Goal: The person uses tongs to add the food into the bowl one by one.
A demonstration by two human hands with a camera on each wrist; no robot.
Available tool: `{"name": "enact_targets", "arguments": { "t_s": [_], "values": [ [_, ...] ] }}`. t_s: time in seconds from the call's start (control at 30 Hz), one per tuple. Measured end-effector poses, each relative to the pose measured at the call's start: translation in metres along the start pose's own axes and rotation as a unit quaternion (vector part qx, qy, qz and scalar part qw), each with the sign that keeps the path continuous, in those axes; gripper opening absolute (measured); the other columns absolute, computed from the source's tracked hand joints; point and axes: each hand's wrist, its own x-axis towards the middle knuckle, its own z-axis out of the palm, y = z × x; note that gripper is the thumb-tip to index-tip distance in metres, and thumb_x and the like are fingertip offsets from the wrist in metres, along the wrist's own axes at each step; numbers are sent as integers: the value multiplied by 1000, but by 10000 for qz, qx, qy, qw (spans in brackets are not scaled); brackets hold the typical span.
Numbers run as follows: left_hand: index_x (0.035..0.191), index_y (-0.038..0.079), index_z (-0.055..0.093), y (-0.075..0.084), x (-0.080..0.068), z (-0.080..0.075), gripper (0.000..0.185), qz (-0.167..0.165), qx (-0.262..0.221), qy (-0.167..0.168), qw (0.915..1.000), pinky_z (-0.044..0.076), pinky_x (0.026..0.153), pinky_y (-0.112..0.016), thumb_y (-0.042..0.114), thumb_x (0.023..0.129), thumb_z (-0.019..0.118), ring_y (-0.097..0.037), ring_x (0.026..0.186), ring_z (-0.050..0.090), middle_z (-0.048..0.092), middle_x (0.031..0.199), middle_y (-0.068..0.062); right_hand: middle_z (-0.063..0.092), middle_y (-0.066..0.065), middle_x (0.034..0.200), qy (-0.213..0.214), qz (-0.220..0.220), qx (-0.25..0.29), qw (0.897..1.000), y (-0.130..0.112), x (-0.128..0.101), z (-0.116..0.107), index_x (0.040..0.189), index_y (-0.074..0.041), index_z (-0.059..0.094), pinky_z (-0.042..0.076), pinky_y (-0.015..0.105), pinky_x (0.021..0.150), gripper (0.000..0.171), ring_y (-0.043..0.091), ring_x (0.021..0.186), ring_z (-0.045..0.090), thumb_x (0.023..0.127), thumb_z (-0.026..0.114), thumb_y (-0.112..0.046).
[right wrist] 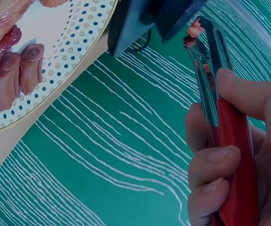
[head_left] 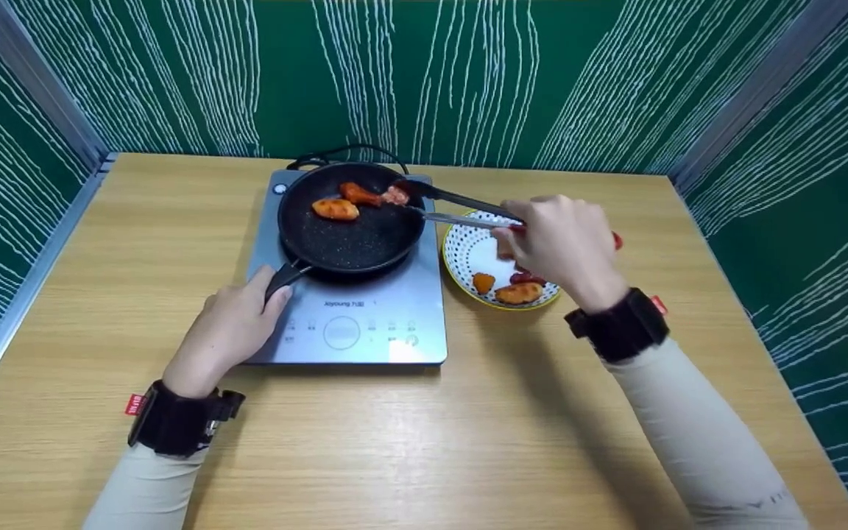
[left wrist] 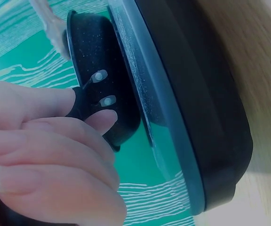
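Transfer between pan and plate is being judged as partly done. A drumstick [head_left: 360, 194] and a browned oval piece [head_left: 336, 210] are being contained in the black frying pan [head_left: 354, 246], over the induction cooktop [head_left: 417, 316]; further pieces are being carried on the dotted plate [head_left: 479, 246], just beside it. Whether food is being loaded or removed cannot be told.

Left hand [head_left: 236, 324]: grip clenched, pan handle [head_left: 285, 276] being grasped; forearm being angled in from lower left. Right hand [head_left: 567, 239]: grip closed round the red-handled tongs [head_left: 468, 204]; forearm being extended from lower right, hand being held above the plate. The tong tips are being directed leftward into the pan, at the drumstick's pale end.
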Motion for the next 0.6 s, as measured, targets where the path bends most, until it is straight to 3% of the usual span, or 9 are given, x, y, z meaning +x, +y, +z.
{"name": "enact_targets", "arguments": {
  "t_s": [0.13, 0.27, 0.6],
  "values": [
    [121, 8, 51, -1, 0, 0, 27, 2, 4, -11, 10000, 37, 57, -38, 34, 115, 46, -32, 70, 55, 53, 82, -14, 64, 2, 67, -140, -32, -172, 9997, -11, 12, 6, 102, -13, 76, 44, 38, 46, 28, 24, 52, 54, 101, 75, -40],
    [121, 8, 51, -1, 0, 1, 27, -18, -28, -52, 10000, 38, 57, -38, 34, 115, 45, -31, 70, 55, 52, 82, -13, 62, 4, 68, -7, -144, -326, 9994, -21, 21, 13, 99, -12, 76, 47, 42, 47, 27, 25, 54, 55, 100, 76, -39],
    [121, 9, 50, -2, 1, 0, 27, -40, -29, -89, 9999, 37, 57, -38, 35, 115, 45, -31, 70, 56, 52, 82, -14, 69, 10, 75, 95, -280, -684, 9972, -34, 31, 25, 106, -12, 78, 51, 46, 51, 26, 29, 60, 63, 97, 80, -35]
  ]
}}
